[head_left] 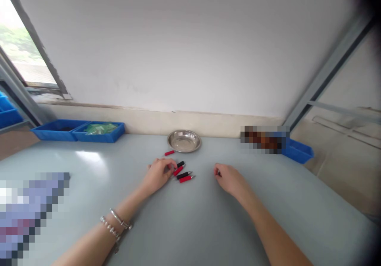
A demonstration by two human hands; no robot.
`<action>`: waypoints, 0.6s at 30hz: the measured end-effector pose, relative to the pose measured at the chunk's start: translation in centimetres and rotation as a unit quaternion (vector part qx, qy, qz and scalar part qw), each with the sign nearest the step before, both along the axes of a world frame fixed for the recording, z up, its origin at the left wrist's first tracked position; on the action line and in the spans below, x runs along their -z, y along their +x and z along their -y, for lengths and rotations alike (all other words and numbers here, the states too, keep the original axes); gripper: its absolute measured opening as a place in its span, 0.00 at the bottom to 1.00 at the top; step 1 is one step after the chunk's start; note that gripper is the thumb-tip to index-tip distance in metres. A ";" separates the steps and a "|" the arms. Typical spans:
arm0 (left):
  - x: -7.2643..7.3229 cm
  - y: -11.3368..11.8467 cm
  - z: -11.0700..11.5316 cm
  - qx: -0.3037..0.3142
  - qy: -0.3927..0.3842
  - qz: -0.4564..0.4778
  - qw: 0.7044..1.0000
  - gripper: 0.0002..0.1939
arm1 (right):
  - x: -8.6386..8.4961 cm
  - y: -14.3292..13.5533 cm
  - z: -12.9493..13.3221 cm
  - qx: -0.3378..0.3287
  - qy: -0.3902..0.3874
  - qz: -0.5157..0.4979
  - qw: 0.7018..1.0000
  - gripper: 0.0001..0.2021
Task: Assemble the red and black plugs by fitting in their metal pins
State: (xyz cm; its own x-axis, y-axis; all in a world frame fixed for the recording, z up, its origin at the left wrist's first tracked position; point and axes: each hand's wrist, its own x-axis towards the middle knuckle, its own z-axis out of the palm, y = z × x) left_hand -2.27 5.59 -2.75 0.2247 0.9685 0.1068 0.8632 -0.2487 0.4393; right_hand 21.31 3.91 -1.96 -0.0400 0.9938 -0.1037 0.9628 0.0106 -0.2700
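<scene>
"Fingers bent and narrow on the left hand point(159, 174), tips right at the pens. Gripping one?"

"Can't tell. They touch or nearly touch a black pen point(180, 164) and the red pen point(178, 171) next to it. As for the right hand point(229, 178), it's curled in, well apart from them; something dark shows at its fingers, too small to say whether it's held."

"And the other pens?"

"Another black pen point(184, 175) and red pen point(187, 178) lie side by side, nearer the wearer. One stray red pen point(169, 153) sits just beside the dish point(172, 146)."

"How far along?"

"Partway, I'd judge: four gathered, colours alternating, but loosely. Left outside the cluster is the stray."

"Further out?"

"All on the table point(190, 226). Blue trays point(53, 134) stand at the back left, one holding green packets point(102, 129), and a blue bin point(299, 151) at the right."
</scene>
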 end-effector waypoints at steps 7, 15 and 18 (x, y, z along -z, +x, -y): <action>-0.5 0.0 0.6 -0.030 0.058 0.027 0.998 0.09 | -0.8 -0.6 0.0 -0.047 0.079 -0.218 0.972 0.07; -0.9 1.0 2.8 0.074 0.136 0.075 0.985 0.08 | -0.6 -2.7 0.6 -0.034 0.049 -0.522 0.851 0.07; -0.8 1.5 3.4 0.103 0.139 0.064 0.983 0.08 | -0.7 -3.0 0.9 -0.019 0.030 -0.562 0.827 0.08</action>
